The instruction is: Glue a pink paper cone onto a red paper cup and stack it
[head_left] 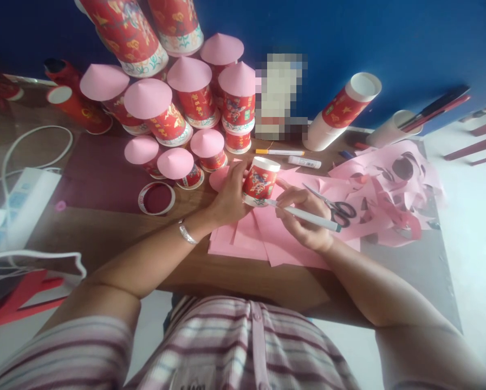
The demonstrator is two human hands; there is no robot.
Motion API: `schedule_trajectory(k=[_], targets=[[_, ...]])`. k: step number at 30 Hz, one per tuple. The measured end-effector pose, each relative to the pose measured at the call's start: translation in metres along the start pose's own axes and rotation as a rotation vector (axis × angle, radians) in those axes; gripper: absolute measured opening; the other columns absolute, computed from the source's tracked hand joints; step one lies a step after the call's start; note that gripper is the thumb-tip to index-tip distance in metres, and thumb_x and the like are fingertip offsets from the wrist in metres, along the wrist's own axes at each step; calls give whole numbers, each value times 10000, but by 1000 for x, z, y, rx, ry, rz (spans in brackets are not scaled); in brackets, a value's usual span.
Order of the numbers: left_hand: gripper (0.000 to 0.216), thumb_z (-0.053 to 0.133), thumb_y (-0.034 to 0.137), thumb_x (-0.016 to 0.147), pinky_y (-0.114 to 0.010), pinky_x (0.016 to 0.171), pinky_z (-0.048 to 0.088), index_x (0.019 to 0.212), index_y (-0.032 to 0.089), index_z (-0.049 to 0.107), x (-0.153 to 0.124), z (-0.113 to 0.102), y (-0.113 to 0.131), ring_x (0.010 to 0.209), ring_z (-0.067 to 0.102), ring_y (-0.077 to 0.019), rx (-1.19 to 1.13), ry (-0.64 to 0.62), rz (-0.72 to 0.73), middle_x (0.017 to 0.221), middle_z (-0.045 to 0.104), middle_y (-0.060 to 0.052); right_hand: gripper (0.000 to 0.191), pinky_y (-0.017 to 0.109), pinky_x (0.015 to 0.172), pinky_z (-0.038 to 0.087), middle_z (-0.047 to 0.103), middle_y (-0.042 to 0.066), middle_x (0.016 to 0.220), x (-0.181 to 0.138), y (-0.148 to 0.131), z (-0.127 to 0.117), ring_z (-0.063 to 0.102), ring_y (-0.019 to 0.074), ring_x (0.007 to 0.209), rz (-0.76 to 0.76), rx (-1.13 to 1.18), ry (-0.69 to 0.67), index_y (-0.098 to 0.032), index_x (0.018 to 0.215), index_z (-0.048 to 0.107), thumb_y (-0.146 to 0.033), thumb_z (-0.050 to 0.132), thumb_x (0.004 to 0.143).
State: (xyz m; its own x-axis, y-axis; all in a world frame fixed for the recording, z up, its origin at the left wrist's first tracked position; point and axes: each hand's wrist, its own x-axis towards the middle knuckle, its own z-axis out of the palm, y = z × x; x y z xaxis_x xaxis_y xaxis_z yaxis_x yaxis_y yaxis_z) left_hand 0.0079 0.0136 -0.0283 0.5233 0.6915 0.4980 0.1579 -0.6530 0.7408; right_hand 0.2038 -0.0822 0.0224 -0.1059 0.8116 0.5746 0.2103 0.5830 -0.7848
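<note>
Wooden table [104,227] by a blue wall [389,32]: left hand [226,199] wraps a red paper cup [260,183] on pink paper [246,241]; right hand [305,230] pinches a white pen [310,215], tip beyond its fingertips touching the cup

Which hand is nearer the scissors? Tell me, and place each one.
Right. The right hand, holding a pen, is just beside the scissors on the pink paper; the left hand grips a cup on the far side from them.
</note>
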Motion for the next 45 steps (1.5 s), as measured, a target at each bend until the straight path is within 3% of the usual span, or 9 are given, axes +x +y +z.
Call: schedule_trajectory(k=[5,10,15,19,22,26,32,40,45], targets=[[1058,809,674,813,-688,1194,439,1605,212,280,-4,-1,4,1423,434,-419,77,-138,-13,1502,443,-224,67,447,893,647,707,-15,828,-1,2,-1,682,151,721,113,30,74,-249,994,651,-191,680,975],[1377,879,833,579,-690,1254,378,1648,232,252,-6,0,3,1514,348,-471,-10,-213,-92,1580,366,-233,69,322,659,574,718,7,885,-4,2,0,688,147,722,205,34,119,-232,976,658,-230,726,968],[1160,928,663,681,-635,1207,465,1611,287,346,-5,2,4,1474,468,-426,-225,-114,-228,1530,465,-187,72,345,685,585,703,-10,820,-2,1,0,686,148,700,194,79,115,-231,967,648,-254,713,987],[955,860,575,823,-528,1094,589,1598,348,349,-3,1,6,1368,634,-342,-580,-154,-290,1525,548,-150,115,338,666,608,691,-25,759,0,1,-1,673,143,661,203,111,131,-236,962,642,-315,720,994],[801,813,515,889,-524,1071,604,1562,374,403,-2,-1,6,1299,689,-296,-713,-166,-342,1447,631,-111,143,387,756,657,684,-44,730,0,2,0,657,131,619,217,120,148,-243,953,633,-343,727,994],[660,843,457,870,-505,1071,600,1441,322,541,-1,-4,6,1264,699,-281,-796,-122,-462,1372,677,-81,130,431,866,666,681,-56,719,0,1,2,670,126,624,227,97,105,-238,953,636,-322,725,998],[448,783,455,896,-467,990,630,1252,237,621,3,-5,12,1154,750,-272,-872,-86,-564,1242,737,-89,131,379,762,646,696,-41,765,-3,2,6,660,134,641,249,106,50,-238,955,640,-333,722,990],[484,857,564,831,-436,884,644,1107,237,632,7,-5,16,939,787,-242,-959,-77,-615,980,762,-37,70,563,1151,575,697,-54,752,-2,2,7,662,133,654,207,81,38,-246,958,662,-281,715,989],[456,848,470,822,-400,897,637,1148,220,652,12,-8,18,1005,776,-244,-974,-18,-627,1051,780,-57,50,515,1081,636,705,-43,783,-3,3,3,697,140,692,136,-33,75,-246,984,662,-222,704,970]])
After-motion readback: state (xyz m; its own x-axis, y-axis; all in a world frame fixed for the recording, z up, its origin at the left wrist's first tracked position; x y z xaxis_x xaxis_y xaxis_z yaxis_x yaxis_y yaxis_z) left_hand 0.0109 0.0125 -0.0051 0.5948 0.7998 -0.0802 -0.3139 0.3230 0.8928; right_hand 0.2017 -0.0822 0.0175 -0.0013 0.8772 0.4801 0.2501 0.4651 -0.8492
